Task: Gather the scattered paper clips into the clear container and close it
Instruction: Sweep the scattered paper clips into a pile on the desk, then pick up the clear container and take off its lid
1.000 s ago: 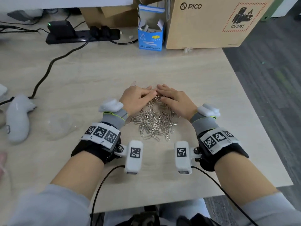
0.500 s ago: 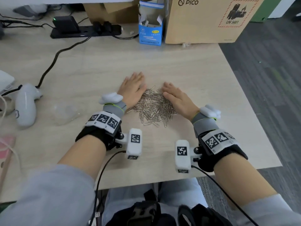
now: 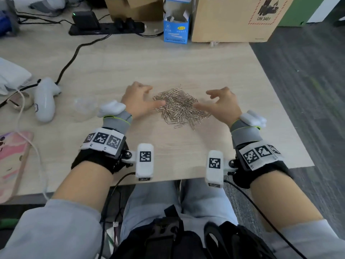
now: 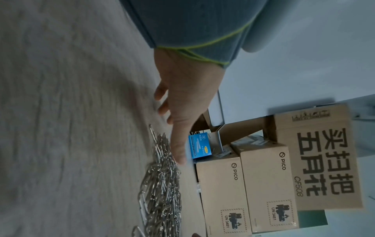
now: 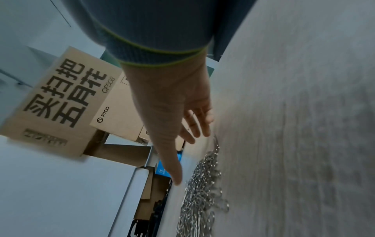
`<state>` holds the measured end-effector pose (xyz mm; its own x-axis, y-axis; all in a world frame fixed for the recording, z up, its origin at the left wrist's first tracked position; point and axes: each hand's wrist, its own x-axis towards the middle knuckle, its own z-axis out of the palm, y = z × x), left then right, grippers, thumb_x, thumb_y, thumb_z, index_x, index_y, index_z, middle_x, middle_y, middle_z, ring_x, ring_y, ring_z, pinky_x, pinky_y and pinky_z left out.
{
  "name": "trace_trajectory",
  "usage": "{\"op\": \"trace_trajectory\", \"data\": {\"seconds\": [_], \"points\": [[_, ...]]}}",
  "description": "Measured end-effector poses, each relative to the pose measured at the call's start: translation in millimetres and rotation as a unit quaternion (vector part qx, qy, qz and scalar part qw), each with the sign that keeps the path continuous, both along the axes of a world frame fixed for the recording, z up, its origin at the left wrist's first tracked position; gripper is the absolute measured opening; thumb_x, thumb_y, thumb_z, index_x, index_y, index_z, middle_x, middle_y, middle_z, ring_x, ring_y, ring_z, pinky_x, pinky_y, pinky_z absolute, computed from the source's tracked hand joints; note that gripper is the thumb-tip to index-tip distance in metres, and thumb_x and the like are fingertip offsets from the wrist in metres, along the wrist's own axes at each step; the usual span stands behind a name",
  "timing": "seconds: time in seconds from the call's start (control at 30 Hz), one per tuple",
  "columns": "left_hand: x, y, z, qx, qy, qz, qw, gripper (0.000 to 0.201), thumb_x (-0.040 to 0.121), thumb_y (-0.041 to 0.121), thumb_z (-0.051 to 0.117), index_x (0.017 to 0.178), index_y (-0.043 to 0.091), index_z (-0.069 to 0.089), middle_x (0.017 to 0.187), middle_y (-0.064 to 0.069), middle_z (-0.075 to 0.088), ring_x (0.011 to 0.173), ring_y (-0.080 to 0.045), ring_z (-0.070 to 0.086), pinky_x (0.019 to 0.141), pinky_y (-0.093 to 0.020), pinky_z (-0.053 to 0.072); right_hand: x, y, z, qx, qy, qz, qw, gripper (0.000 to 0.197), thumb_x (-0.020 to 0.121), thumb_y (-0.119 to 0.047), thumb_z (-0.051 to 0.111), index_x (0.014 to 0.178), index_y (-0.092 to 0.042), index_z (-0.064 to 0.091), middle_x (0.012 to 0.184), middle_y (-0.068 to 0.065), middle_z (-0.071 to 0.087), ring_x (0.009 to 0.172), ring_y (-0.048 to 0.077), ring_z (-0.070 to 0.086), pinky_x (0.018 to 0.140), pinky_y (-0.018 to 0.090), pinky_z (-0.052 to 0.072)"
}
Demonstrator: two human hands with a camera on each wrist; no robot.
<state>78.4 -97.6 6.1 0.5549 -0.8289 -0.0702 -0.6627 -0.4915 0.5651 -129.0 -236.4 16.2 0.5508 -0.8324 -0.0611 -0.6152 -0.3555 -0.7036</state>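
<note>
A heap of silver paper clips (image 3: 180, 107) lies on the wooden table (image 3: 168, 58), between my two hands. My left hand (image 3: 139, 99) is at the heap's left side, fingers spread and relaxed, thumb tip at the heap's edge. My right hand (image 3: 223, 103) mirrors it on the right, fingers spread, thumb pointing at the clips. Neither hand holds anything. The heap (image 4: 162, 189) and my left hand (image 4: 182, 112) also show in the left wrist view; the heap (image 5: 202, 184) and my right hand (image 5: 182, 115) show in the right wrist view. The clear container (image 3: 85, 107) stands left of my left hand, faint against the table.
A white controller (image 3: 44, 101) lies at the left, with a cable and a pink item (image 3: 11, 152) near the left edge. At the back stand a blue box (image 3: 176, 28), a cardboard box (image 3: 233, 19) and a black power strip (image 3: 106, 28). The table's right edge (image 3: 283, 101) is close.
Both hands have drawn apart from over the clips and lifted to either side; the clips now lie in a tighter heap. The head view has tilted down and nearer.
</note>
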Motion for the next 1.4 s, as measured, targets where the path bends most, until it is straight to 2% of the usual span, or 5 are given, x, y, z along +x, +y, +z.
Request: {"op": "trace_trajectory", "data": {"seconds": [0.1, 0.5, 0.8, 1.03, 1.4], "points": [[-8, 7, 4, 0.021, 0.018, -0.013, 1.000, 0.078, 0.034, 0.074, 0.064, 0.089, 0.019, 0.056, 0.096, -0.008, 0.055, 0.086, -0.021, 0.050, 0.080, -0.031, 0.041, -5, 5, 1, 0.000, 0.093, 0.048, 0.995, 0.072, 0.058, -0.046, 0.083, 0.119, -0.015, 0.062, 0.103, 0.007, 0.056, 0.108, 0.021, 0.053, 0.088, 0.025, 0.040], [-38, 3, 1, -0.120, 0.107, 0.044, 0.986, 0.055, 0.061, 0.021, 0.084, 0.110, 0.006, 0.063, 0.093, -0.003, 0.059, 0.066, -0.012, 0.054, 0.073, -0.022, 0.047, 16, 22, -4, -0.033, 0.068, 0.041, 0.996, 0.061, 0.061, -0.039, 0.083, 0.108, -0.004, 0.065, 0.110, 0.011, 0.063, 0.102, 0.026, 0.058, 0.086, 0.036, 0.048], [13, 62, 22, -0.083, -0.146, 0.243, 0.955, 0.043, 0.074, 0.031, 0.064, 0.116, 0.025, 0.058, 0.132, -0.002, 0.048, 0.129, -0.030, 0.029, 0.098, -0.042, 0.028, 61, 61, 8, -0.065, -0.022, 0.066, 0.995, 0.028, 0.078, -0.027, 0.065, 0.097, -0.007, 0.071, 0.102, 0.013, 0.064, 0.097, 0.027, 0.059, 0.085, 0.034, 0.048], [28, 96, 2, 0.057, -0.062, 0.247, 0.965, 0.056, 0.085, 0.018, 0.048, 0.138, 0.028, 0.031, 0.156, -0.006, 0.005, 0.142, -0.035, 0.001, 0.109, -0.052, 0.022, 80, 80, 2, -0.032, -0.027, 0.105, 0.994, 0.025, 0.079, -0.019, 0.061, 0.100, -0.011, 0.071, 0.095, 0.007, 0.071, 0.094, 0.022, 0.063, 0.080, 0.024, 0.045], [4, 79, 1, -0.099, 0.064, 0.124, 0.985, 0.069, 0.070, 0.031, 0.074, 0.131, 0.021, 0.044, 0.135, -0.004, 0.047, 0.124, -0.028, 0.040, 0.100, -0.027, 0.029, 80, 80, 2, -0.024, -0.056, 0.139, 0.988, 0.021, 0.080, -0.015, 0.062, 0.099, -0.010, 0.071, 0.090, 0.005, 0.070, 0.065, 0.009, 0.054, 0.073, 0.022, 0.046]]}}
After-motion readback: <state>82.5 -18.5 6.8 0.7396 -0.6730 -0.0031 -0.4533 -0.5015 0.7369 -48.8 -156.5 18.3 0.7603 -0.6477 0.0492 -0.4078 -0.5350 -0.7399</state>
